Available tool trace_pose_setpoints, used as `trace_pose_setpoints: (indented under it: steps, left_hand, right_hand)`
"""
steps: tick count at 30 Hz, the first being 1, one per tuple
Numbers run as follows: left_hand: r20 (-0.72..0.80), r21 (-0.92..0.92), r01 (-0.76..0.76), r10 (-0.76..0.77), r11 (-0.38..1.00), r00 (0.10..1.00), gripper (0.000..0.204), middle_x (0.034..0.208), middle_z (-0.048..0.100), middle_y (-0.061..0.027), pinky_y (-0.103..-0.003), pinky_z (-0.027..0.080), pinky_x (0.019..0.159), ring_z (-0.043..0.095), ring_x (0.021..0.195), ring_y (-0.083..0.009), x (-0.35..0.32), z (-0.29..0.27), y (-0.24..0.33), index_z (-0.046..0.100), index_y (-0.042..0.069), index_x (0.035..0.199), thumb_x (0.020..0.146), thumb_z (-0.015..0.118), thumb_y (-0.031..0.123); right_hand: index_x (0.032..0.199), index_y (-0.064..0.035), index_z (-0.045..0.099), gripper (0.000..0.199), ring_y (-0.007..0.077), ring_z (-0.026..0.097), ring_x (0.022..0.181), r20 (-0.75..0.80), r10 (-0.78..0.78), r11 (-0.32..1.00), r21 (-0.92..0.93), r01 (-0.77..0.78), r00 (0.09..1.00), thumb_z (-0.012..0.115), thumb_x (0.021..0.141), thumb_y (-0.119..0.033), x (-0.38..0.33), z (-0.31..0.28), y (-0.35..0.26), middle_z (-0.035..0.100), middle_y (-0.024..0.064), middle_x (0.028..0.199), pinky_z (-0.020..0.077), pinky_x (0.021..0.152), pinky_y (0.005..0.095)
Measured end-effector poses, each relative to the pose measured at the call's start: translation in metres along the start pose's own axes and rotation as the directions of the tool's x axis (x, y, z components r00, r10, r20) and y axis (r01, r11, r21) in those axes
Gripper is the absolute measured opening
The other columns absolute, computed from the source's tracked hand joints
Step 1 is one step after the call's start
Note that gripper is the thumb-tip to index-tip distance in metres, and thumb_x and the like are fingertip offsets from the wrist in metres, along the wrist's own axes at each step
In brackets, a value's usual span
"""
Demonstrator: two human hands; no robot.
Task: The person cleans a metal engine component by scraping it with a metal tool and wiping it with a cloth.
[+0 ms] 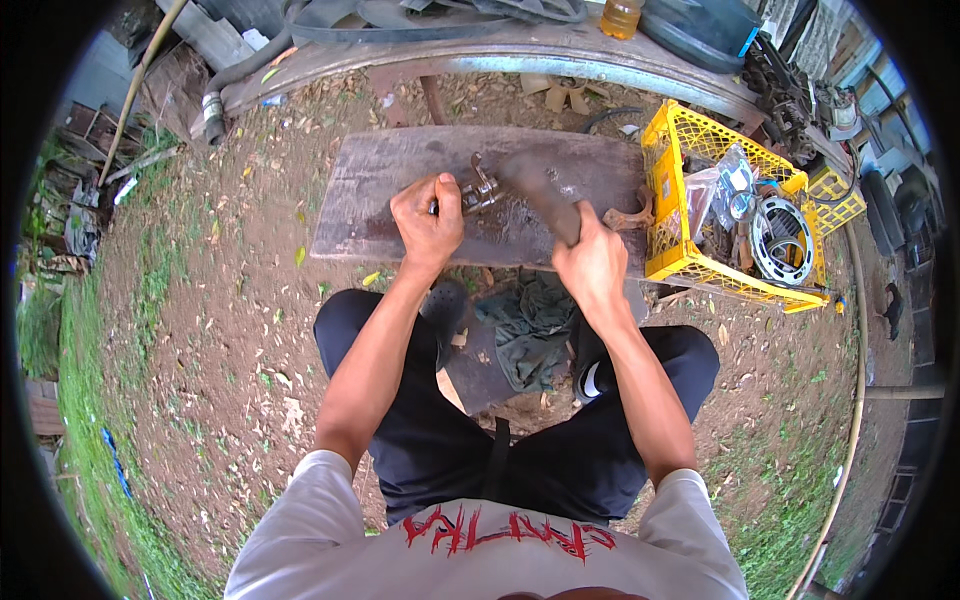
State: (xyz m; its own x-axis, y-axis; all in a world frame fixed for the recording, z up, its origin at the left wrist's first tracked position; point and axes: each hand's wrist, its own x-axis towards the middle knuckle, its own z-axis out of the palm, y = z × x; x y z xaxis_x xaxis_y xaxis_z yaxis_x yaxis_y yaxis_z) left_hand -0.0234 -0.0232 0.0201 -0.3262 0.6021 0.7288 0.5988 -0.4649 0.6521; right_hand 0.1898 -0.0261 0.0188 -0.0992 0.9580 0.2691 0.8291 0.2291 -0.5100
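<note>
My left hand (428, 220) is closed in a fist around one end of a shiny metal part (480, 194), which lies on a worn wooden board (365, 190). A small curved arm sticks up from the part's far side. In my right hand (592, 262) is the handle of a hammer (548, 200). Its head end is smeared by motion, just right of the metal part; whether they touch I cannot tell. A brownish metal piece (630, 216) sits by the board's right end, beside my right hand.
A yellow plastic crate (680, 255) at the right holds plastic bags and a round metal ring (782, 240). Dark green cloth (528, 335) lies between my knees. Across the back runs a bench (560, 62) with belts, a dark tub (700, 30) and an amber bottle (621, 18).
</note>
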Motion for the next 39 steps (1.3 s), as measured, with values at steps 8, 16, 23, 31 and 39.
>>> trace_pose_setpoints:
  steps: [8, 16, 23, 31, 39]
  left_hand:
    - [0.031, 0.007, 0.02, -0.02, 1.0, 0.999, 0.034, 0.054, 0.034, -0.01, -0.036, 0.029, 0.048, 0.033, 0.049, -0.018, 0.0, 0.0, -0.003, 0.041, -0.002, 0.062, 0.09, 0.054, 0.011]
    - [0.011, -0.008, 0.052, -0.052, 0.999, 0.999, 0.033, 0.055, 0.032, -0.0069, -0.035, 0.028, 0.05, 0.031, 0.053, -0.0128, 0.004, -0.006, -0.004, 0.041, -0.002, 0.064, 0.091, 0.054, 0.012]
    - [0.044, -0.05, 0.193, -0.191, 0.98, 0.981, 0.03, 0.056, 0.035, -0.0054, -0.033, 0.029, 0.05, 0.033, 0.056, -0.0106, 0.006, -0.01, -0.004, 0.045, -0.004, 0.067, 0.091, 0.054, 0.012]
    - [0.161, -0.292, 0.379, -0.345, 0.878, 0.925, 0.032, 0.056, 0.044, 0.0021, -0.029, 0.036, 0.05, 0.04, 0.054, -0.006, 0.003, -0.004, -0.012, 0.051, -0.004, 0.064, 0.091, 0.056, 0.013]
    - [0.096, -0.156, 0.407, -0.396, 0.9, 0.913, 0.038, 0.055, 0.041, 0.0035, -0.028, 0.033, 0.048, 0.037, 0.056, -0.0046, -0.003, 0.01, -0.021, 0.047, 0.0, 0.06, 0.094, 0.055, 0.016]
  right_hand:
    - [0.118, -0.005, 0.056, 0.045, 0.0462, 0.067, 0.08, 0.014, 0.062, 0.998, 0.017, -0.062, 0.998, 0.063, 0.075, -0.011, 0.012, 0.009, 0.009, 0.066, 0.0294, 0.078, 0.0538, 0.074, 0.0535]
    - [0.117, -0.0031, 0.058, 0.045, 0.0446, 0.068, 0.075, 0.092, 0.147, 0.984, -0.112, -0.136, 0.985, 0.063, 0.074, -0.011, 0.021, 0.003, 0.015, 0.066, 0.0285, 0.077, 0.0556, 0.073, 0.0519]
    - [0.106, -0.0044, 0.059, 0.035, 0.0433, 0.067, 0.072, -0.051, -0.017, 0.998, -0.061, 0.013, 0.999, 0.066, 0.072, -0.011, 0.015, -0.002, 0.006, 0.066, 0.0258, 0.073, 0.0558, 0.067, 0.0516]
    - [0.113, -0.0063, 0.06, 0.042, 0.0424, 0.068, 0.074, -0.06, -0.056, 0.99, 0.125, 0.063, 0.997, 0.066, 0.072, -0.013, 0.005, -0.008, 0.001, 0.067, 0.0252, 0.075, 0.0554, 0.069, 0.0496]
    - [0.102, 0.0008, 0.059, 0.027, 0.0488, 0.062, 0.086, 0.127, 0.105, 0.964, 0.229, -0.132, 0.986, 0.06, 0.078, -0.01, -0.003, -0.001, -0.02, 0.064, 0.0303, 0.081, 0.0497, 0.072, 0.0519]
